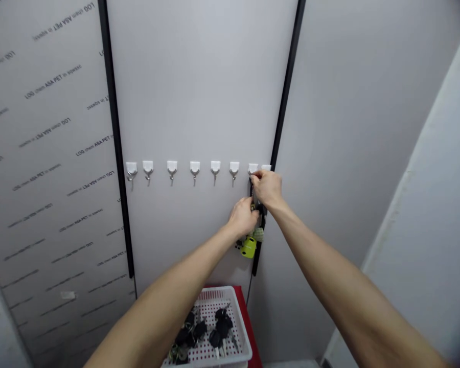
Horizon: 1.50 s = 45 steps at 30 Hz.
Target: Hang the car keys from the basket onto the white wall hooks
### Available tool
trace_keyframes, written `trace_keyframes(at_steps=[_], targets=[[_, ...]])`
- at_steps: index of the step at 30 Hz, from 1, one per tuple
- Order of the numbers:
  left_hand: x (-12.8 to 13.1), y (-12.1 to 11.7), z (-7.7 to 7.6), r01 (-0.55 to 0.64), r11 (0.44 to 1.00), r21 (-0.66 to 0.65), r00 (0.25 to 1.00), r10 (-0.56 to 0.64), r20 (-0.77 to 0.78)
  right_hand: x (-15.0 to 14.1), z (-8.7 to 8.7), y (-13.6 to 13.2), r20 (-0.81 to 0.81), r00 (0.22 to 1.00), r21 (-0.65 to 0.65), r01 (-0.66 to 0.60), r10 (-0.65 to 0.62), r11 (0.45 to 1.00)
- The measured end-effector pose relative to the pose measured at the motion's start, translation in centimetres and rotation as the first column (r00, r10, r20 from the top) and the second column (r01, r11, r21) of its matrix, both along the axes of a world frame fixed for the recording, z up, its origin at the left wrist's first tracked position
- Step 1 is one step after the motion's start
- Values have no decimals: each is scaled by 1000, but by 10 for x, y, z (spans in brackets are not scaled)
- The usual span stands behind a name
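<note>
My right hand (269, 188) is closed in a pinch just below a white adhesive hook (253, 167) near the right end of a row, at the top of a dark strap (251, 190). Lower down, my left hand (244, 217) curls its fingers round the same hanging keychain. Beneath the left hand dangle a yellow-green tag (248, 247) and a pale green checked piece (258, 234). Small dark parts hang beside the tag. My fingers hide whether the strap's loop is on the hook. Another hook (266, 167) is partly covered by my right hand.
Several bare hooks (194, 167) continue leftward across the grey panel (199, 92). Black strips (287, 87) edge the panel. Below, a white perforated basket (242, 327) with several black-headed keys (223, 323) sits on something red (249, 319). My left forearm covers part of it.
</note>
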State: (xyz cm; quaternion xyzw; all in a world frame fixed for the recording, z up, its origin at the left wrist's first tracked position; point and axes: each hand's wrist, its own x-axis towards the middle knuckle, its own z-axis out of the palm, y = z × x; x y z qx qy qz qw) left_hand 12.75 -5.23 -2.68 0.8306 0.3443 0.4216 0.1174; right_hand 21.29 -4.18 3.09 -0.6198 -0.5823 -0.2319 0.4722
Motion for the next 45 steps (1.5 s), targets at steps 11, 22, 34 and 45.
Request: trace_keyframes(at_steps=[11, 22, 34, 45], targets=[[-42, 11, -29, 94, 960, -262, 988, -59, 140, -3, -12, -6, 122, 991, 5, -64, 63, 998], [-113, -26, -184, -57, 850, -523, 979, 150, 137, -3, -167, -65, -250, 934, -129, -292, 254, 948], [-128, -44, -231, -243, 908, -341, 900, 79, -429, -60, -269, -75, -63, 868, -814, -330, 492, 479], [-128, -47, -229, -182, 941, -285, 861, 13, -509, -63, -274, -79, 45, 853, -843, -247, 520, 477]])
